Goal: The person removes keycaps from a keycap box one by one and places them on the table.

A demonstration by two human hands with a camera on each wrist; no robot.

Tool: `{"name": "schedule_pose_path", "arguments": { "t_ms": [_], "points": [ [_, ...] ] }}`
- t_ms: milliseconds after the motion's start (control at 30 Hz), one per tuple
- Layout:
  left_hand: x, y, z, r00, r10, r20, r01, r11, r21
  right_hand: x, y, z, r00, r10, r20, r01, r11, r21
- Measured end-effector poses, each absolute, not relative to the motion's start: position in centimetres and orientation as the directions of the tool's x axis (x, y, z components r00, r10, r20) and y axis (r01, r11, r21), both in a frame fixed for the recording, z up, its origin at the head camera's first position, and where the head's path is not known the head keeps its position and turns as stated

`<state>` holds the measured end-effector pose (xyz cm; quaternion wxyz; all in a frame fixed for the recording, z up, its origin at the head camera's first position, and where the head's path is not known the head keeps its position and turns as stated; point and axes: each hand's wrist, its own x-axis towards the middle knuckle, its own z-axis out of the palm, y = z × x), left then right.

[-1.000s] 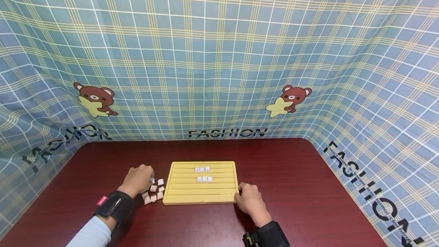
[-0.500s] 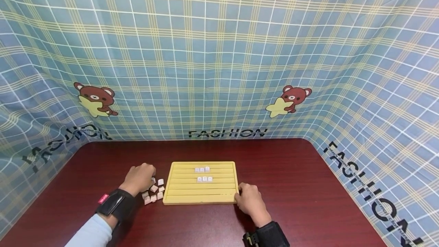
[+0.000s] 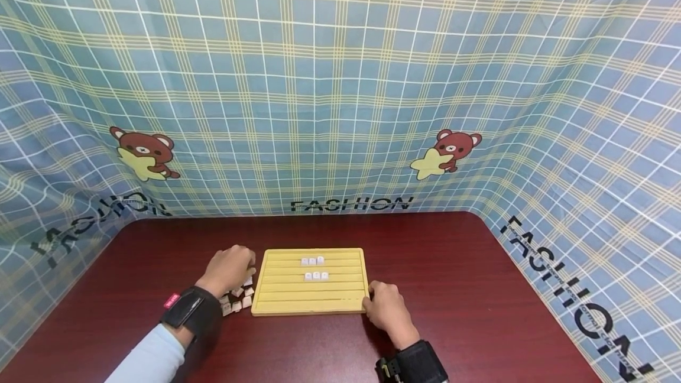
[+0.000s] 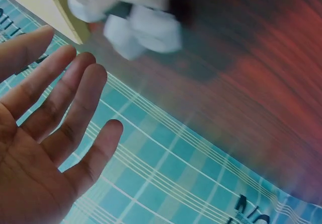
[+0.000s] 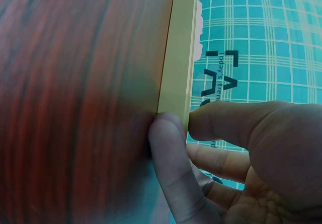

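Left hand point(image 3: 229, 270), fingers loosely extended, could brush and scatter small pale square tiles point(image 3: 247, 301), lower left, as right hand point(image 3: 389, 310) pinches grooved yellow board point(image 3: 308, 297)

1. My head view loses part of the loose tiles point(image 3: 247, 301) behind the left hand point(image 3: 229, 268), so I can't count them.
2. I can't read the 6 white tiles point(image 3: 316, 276); their marks are too small.
3. From the left wrist, I get the loose tiles blurred and cut off by the top edge.
4. In my right wrist view, the yellow board point(image 5: 177, 53) runs off the top, the right hand point(image 5: 266, 158) off the right.
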<state>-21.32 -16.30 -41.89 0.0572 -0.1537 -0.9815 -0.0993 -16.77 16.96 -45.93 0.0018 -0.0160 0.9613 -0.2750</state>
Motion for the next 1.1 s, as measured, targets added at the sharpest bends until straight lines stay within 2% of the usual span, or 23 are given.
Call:
{"name": "schedule_pose_path", "arguments": {
  "t_ms": [333,633,867,1100],
  "points": [
    [-22.0,-12.0,-41.7,-0.924,0.345,0.165,0.370,0.915,0.160,-16.5,17.0,-45.8,-0.999,-0.037,0.010,-0.036,0.840,-0.541],
    [-22.3,-8.3,-42.5,-0.900,0.399,0.177,0.431,0.876,0.216,-16.6,17.0,-45.9,-0.999,-0.039,0.007,-0.036,0.840,-0.541],
    [-22.5,-6.9,-42.8,-0.882,0.440,0.169,0.470,0.844,0.259,-16.7,16.9,-45.8,-1.000,-0.030,-0.003,-0.024,0.840,-0.542],
    [-22.4,-6.2,-43.1,-0.861,0.473,0.184,0.505,0.835,0.218,-16.6,17.0,-45.8,-1.000,-0.022,-0.003,-0.017,0.841,-0.540]
  ]
}}
